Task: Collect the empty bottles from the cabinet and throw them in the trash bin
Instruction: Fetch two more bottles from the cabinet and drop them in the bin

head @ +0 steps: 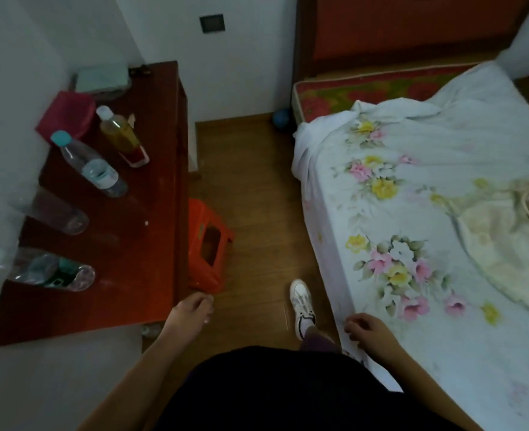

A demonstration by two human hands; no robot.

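Observation:
Several bottles stand along the wall side of a dark red cabinet top (126, 244) at the left. Nearest me is a clear bottle with a green label (45, 270). Behind it stands a clear, blurred bottle (56, 213), then a clear bottle with a teal cap (89, 164), then a bottle of yellow liquid with a white cap (121, 135). My left hand (191, 309) hangs by the cabinet's near right corner, fingers loosely curled, holding nothing. My right hand (369, 331) is beside the bed's edge, fingers loosely bent and empty. No trash bin is in view.
An orange plastic stool (208, 244) sits on the wooden floor against the cabinet's right side. A bed with a floral sheet (412, 228) fills the right. A pink box (65, 115) and a pale green box (101, 78) lie at the cabinet's far end. My white shoe (302, 303) is on the floor.

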